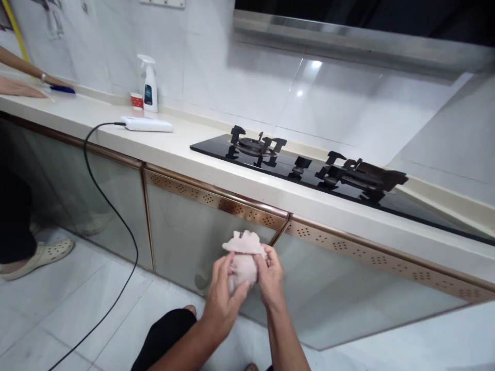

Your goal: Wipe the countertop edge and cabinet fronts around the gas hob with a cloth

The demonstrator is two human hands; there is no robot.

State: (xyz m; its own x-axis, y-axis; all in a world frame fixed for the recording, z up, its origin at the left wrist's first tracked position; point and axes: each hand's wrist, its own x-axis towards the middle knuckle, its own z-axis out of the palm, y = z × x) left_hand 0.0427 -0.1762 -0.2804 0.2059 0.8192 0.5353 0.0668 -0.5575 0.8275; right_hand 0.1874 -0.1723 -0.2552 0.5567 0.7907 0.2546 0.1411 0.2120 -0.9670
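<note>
A pale pink cloth (244, 263), bunched and folded over itself, is held between my two hands in front of the cabinet doors. My left hand (223, 291) wraps its left and lower side, thumb across the front. On the other side, my right hand (271, 273) pinches the cloth's right edge between thumb and fingers. The cloth's ruffled upper edge sticks up above my fingers. Both hands are below the counter's front edge, apart from it.
A black gas hob (294, 170) lies on the white counter (185, 159). Left of it are a white device (149, 124) with a hanging black cable (116, 211), a spray bottle (150, 87) and a red cup (136, 101). Another person's hand (23, 87) rests far left.
</note>
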